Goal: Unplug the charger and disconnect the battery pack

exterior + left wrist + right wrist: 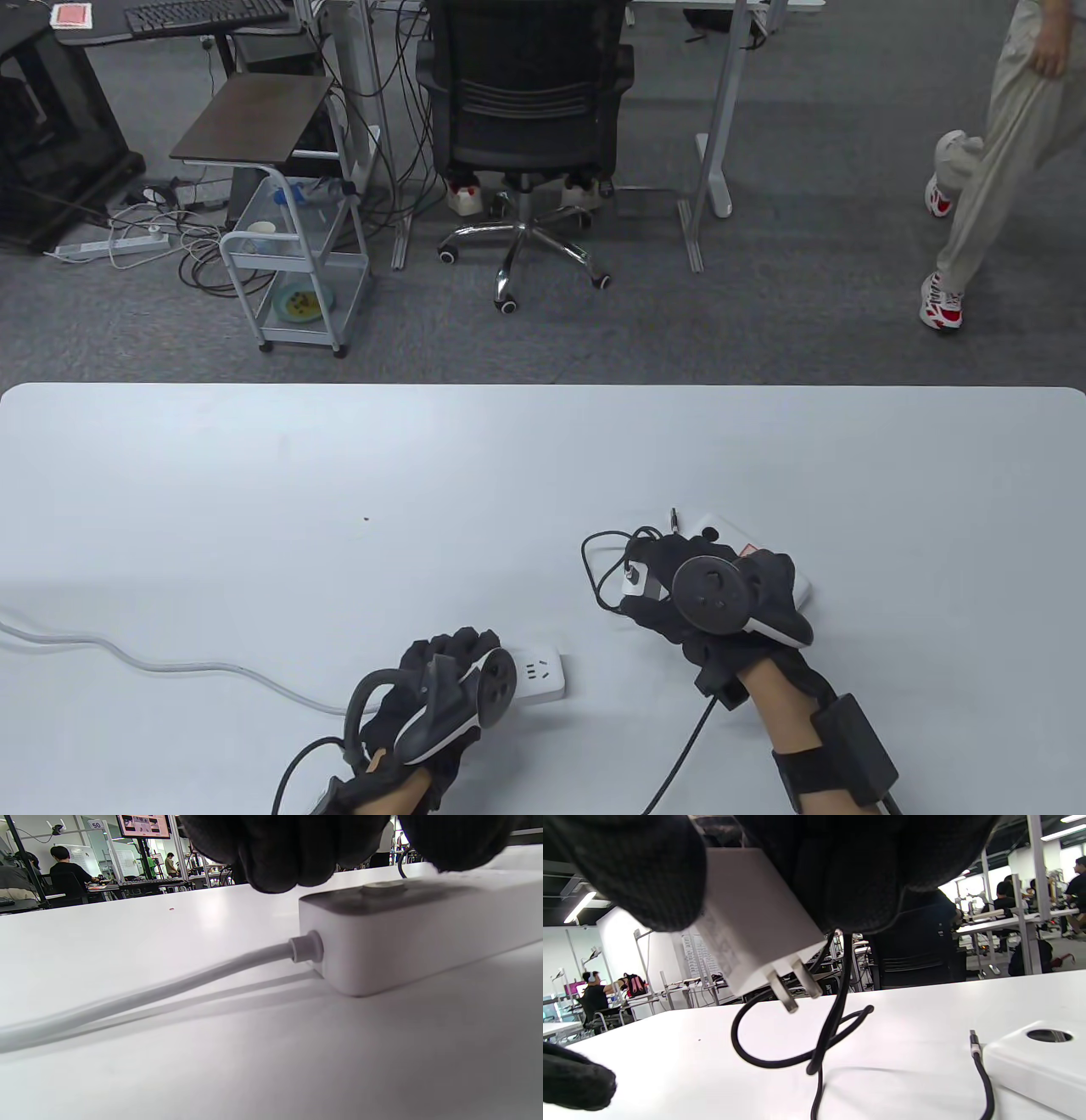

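The right hand [708, 594] is gripping the unplugged charger [751, 921] near the tabletop's [254, 475] front edge, its trailing cable [814, 1035] possibly snagging the battery pack [1035, 1060]; the left hand [441, 696] is pressing the power strip [415, 929].

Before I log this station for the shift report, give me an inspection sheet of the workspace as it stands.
Surface: white table, one small dark speck on it.
Job's things: white charger held off the table, prongs bare, out of the power strip; white battery pack lies flat, with the cable plug free beside it.
Clutter: nothing seen.
Grippers: right hand grips the charger; left hand rests on the power strip.
Cables: black charger cable looped below the charger; white strip cord runs left off the table.
Surroundings: office chair, wheeled cart, passer-by.
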Demonstrator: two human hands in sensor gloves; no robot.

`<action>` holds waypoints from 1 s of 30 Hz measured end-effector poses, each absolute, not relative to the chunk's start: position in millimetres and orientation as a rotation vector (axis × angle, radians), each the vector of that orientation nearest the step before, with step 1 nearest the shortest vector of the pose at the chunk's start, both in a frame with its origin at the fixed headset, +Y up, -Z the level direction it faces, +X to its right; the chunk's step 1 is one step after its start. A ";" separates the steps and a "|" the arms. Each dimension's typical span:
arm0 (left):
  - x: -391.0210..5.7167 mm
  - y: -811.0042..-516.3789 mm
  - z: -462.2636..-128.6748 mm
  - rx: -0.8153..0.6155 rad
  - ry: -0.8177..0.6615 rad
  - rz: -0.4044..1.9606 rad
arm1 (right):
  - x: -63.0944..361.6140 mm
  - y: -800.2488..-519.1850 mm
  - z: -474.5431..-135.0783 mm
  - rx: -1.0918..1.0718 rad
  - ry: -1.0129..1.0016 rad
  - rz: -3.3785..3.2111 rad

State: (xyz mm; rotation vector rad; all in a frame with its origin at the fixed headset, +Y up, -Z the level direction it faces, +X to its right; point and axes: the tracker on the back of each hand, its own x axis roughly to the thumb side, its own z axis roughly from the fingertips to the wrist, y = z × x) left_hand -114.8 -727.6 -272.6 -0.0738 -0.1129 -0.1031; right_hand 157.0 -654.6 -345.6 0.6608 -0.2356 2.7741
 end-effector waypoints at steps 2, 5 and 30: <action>-117.5 -725.8 -273.3 -0.073 -0.109 -0.085 | 164.0 -654.6 -348.2 0.620 -0.209 2.751; -123.9 -725.1 -275.8 -0.066 -0.099 -0.066 | 175.9 -658.3 -353.7 0.551 -0.133 2.732; -147.1 -726.1 -284.2 -0.040 -0.029 -0.039 | 132.7 -738.7 -357.5 0.509 0.817 3.458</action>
